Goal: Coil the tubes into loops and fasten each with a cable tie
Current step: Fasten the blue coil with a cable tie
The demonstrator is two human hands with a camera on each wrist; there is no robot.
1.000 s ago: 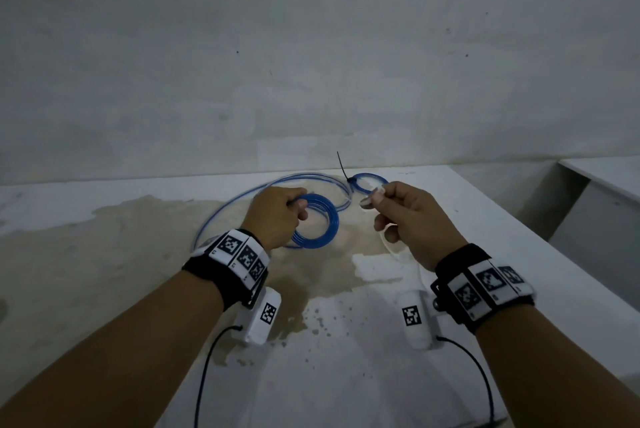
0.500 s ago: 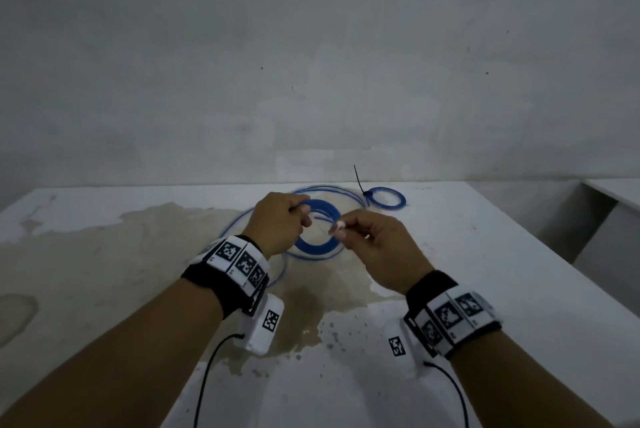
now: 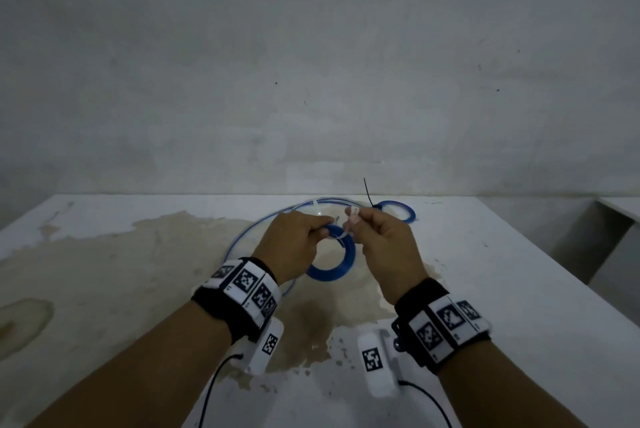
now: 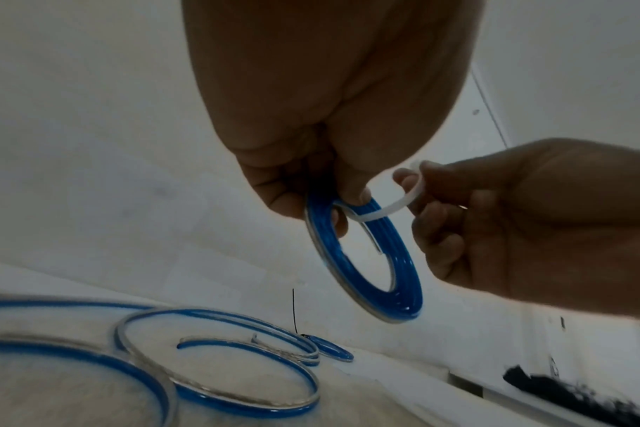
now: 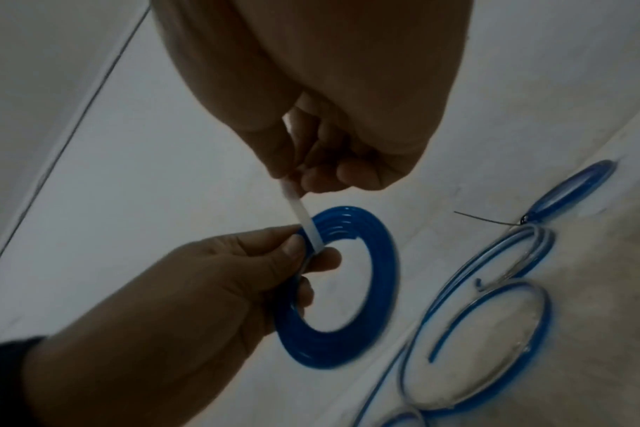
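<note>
Blue tube coil, several tight turns, flat ring shape, held up off the table, hanging roughly upright. White cable tie passes through the ring's hole and over its top edge, bent in an arc, not cinched. Smaller blue coil lies flat far back on the table, fastened with a black tie, tail sticking up. Loose tubes, clear with blue stripe, sprawl in wide open loops on the table beside it
</note>
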